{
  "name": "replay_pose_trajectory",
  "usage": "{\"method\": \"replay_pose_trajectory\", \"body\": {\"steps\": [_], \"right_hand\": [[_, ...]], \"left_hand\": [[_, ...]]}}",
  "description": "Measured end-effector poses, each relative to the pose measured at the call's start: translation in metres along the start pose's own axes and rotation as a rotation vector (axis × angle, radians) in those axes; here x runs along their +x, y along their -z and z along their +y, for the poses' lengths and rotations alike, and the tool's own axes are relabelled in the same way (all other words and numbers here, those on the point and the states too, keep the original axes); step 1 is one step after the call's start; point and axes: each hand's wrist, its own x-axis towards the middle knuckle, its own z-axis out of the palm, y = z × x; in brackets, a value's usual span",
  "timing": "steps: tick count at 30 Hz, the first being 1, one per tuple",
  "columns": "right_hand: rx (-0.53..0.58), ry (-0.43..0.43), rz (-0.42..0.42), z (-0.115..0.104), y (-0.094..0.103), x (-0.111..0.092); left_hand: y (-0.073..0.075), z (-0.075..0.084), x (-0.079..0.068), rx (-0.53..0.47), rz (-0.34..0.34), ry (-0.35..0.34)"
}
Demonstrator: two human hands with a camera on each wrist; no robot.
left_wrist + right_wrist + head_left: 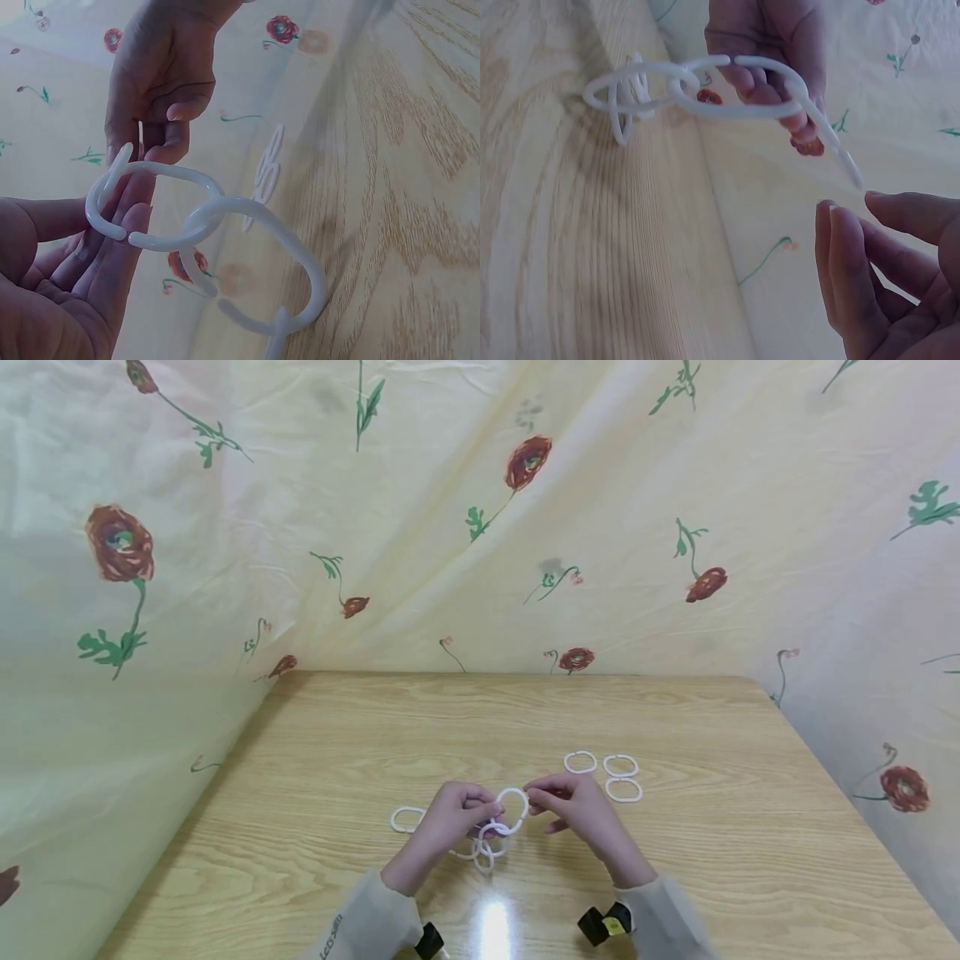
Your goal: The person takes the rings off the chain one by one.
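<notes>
My left hand (459, 818) pinches a white plastic link (161, 171) in a short chain of such oval links, each with a small gap. An end link (513, 812) hangs from the pinched one and points toward the right hand. More joined links (483, 852) trail below the left hand, down by the tabletop. My right hand (573, 810) is beside the end link; the right wrist view has its thumb and fingertips (844, 225) slightly parted, just short of that link's tip, with nothing between them.
Three loose white links (621, 766) lie on the wooden table (337, 735) beyond the right hand. Another loose link (406, 819) is left of the left hand. A flowered cloth (420, 527) hangs behind the table and at its sides.
</notes>
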Motion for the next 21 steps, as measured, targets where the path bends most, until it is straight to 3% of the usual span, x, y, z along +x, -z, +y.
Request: {"method": "replay_pose_trajectory", "body": {"steps": [21], "right_hand": [[-0.010,-0.003,-0.009,-0.007,-0.006,-0.002]], "left_hand": [[-0.001,-0.010,0.004,-0.019,-0.082,-0.012]]}}
